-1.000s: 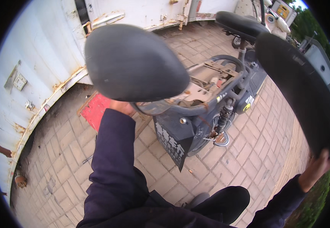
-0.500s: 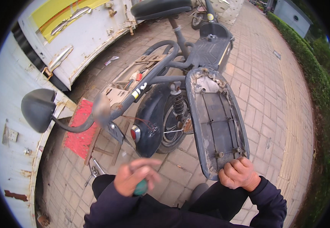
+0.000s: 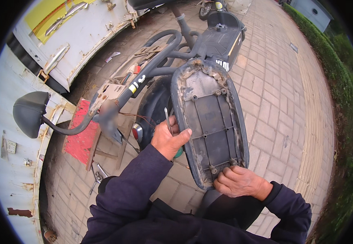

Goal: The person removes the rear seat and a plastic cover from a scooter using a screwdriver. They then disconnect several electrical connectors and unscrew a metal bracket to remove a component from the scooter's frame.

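Observation:
A scooter seat [image 3: 218,118] is tilted up with its ribbed underside facing me; its cover is torn and crumpled round the far end. My right hand [image 3: 243,181] is closed on its near edge. At the seat's left edge my left hand [image 3: 169,139] is closed round a screwdriver [image 3: 167,116], its metal shaft pointing up and a bit of green handle showing below the fingers. The left thumb lies against the seat's rim. Behind stands the scooter's grey tube frame [image 3: 160,72], with a black rear fender [image 3: 154,97] and a red tail light [image 3: 137,131] under it.
On the left, a black padded piece [image 3: 31,115] juts out on a bent tube. Below it stand a red-topped stool [image 3: 79,134] and metal tools [image 3: 98,175] on the paving. A rusty white metal body [image 3: 18,171] borders the left, a hedge [image 3: 323,53] the right.
My left hand has moved up and right with the screwdriver, from in front of the fender to the seat's left edge. The seat and right hand have shifted left in view.

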Available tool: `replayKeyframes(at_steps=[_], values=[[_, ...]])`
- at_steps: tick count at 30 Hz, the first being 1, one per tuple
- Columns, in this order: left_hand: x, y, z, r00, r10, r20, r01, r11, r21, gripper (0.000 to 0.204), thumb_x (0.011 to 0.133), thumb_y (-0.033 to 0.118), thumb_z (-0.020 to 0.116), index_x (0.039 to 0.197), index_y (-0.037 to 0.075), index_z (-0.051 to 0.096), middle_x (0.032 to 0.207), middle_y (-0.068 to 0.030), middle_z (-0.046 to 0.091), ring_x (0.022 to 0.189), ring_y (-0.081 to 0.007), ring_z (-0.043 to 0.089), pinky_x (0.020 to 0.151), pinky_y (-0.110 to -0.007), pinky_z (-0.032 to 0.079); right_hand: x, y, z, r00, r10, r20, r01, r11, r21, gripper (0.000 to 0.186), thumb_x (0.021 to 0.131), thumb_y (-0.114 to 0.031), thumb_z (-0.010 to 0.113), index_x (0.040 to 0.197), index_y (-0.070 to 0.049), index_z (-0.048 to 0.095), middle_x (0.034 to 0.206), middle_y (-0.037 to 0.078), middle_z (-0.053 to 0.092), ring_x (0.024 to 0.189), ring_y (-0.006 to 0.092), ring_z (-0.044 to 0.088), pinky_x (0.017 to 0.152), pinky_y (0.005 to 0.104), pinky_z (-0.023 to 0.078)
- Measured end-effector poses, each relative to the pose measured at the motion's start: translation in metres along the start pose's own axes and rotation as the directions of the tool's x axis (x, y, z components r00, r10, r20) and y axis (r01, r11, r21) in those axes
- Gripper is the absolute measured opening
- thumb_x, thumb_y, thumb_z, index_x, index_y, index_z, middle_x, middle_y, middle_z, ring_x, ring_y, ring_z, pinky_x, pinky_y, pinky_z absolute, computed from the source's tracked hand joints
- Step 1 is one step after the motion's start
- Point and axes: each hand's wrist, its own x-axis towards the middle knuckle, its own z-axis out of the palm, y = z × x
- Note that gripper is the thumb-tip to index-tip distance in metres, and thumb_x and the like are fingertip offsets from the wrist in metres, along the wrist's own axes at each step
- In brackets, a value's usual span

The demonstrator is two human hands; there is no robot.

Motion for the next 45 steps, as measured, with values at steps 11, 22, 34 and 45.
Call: replayKeyframes(at_steps=[11,22,34,45], values=[[-0.007,-0.020,-0.007,0.999,-0.008,-0.051,0.006,0.999,-0.039,0.045,0.090,0.013,0.073,0.130,-0.003,0.059,0.110,-0.0103,0.072,0.095,-0.0162,0.069,0.088,-0.033,0.056,0.007,0.001,-0.007,0.985,0.143,-0.092,-0.128,0.979,0.156,0.026,0.088,-0.026,0.080,0.090,-0.011,0.060,0.078,0.000,0.055,0.072,0.0169,0.057,0.063,0.0297,0.043],[-0.029,-0.021,-0.009,0.969,-0.247,-0.025,0.193,0.686,0.701,0.055,0.084,0.040,0.071,0.123,0.002,0.061,0.097,-0.0210,0.075,0.095,-0.0415,0.073,0.085,-0.048,0.056,0.091,0.047,-0.006,0.415,0.748,0.518,-0.554,-0.243,0.796,0.029,0.106,-0.020,0.059,0.123,0.003,0.064,0.101,0.008,0.072,0.088,0.0137,0.065,0.076,0.0298,0.053],[-0.044,-0.085,-0.023,0.961,-0.261,0.085,0.090,0.593,0.800,0.066,0.085,0.040,0.070,0.135,0.001,0.056,0.103,-0.0252,0.074,0.098,-0.0426,0.072,0.088,-0.050,0.056,0.203,0.089,0.110,0.472,0.621,0.626,-0.240,-0.593,0.769,0.030,0.106,-0.016,0.058,0.130,0.001,0.065,0.097,0.003,0.071,0.064,0.0046,0.055,0.057,0.0220,0.043],[-0.057,-0.097,-0.012,0.921,-0.371,0.117,0.147,0.610,0.779,0.052,0.083,0.033,0.070,0.125,0.003,0.061,0.089,-0.0176,0.075,0.084,-0.0411,0.073,0.081,-0.050,0.056,0.129,0.028,0.072,0.194,0.828,0.526,-0.458,-0.398,0.795,0.032,0.103,-0.012,0.061,0.131,0.003,0.061,0.107,0.005,0.067,0.102,0.0121,0.060,0.095,0.0277,0.046]])
